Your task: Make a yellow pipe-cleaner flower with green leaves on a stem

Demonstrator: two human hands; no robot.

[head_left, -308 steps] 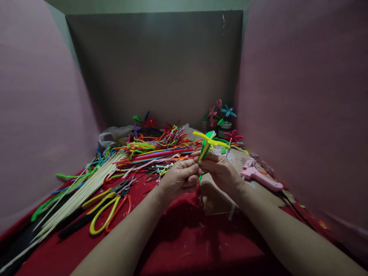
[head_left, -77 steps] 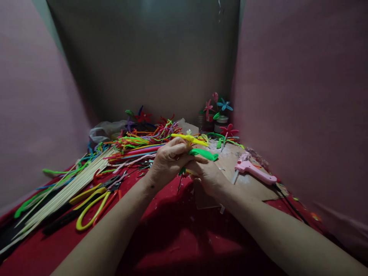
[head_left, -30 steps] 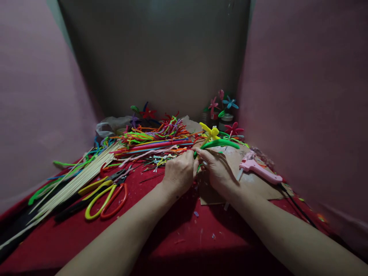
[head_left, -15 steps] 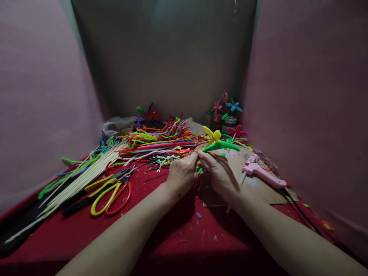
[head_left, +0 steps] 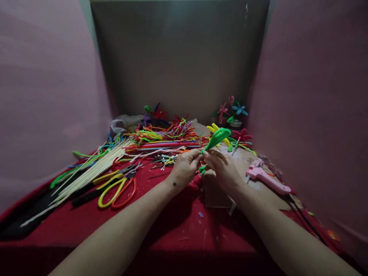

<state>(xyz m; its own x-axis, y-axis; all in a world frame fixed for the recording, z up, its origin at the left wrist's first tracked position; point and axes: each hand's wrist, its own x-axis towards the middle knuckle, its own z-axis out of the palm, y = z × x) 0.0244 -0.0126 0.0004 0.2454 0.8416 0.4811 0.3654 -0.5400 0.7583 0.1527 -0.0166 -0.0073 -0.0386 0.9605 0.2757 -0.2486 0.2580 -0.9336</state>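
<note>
Between my hands is a pipe-cleaner flower, its yellow petals partly behind a looped green leaf. My left hand pinches the green-wrapped stem just below the leaf. Close beside it, my right hand is closed at the same stem, fingertips against the base of the leaf. Most of the stem is hidden by my fingers. A bit of green pipe cleaner shows under the hands.
On the left lie wooden sticks, pliers and scissors. Pipe cleaners are heaped behind. A pink glue gun rests on cardboard at right. Finished flowers stand at the back right.
The flower has been turned, so the green leaf now points upward in front of the yellow petals. Both hands keep hold of it. The view has shifted slightly.
</note>
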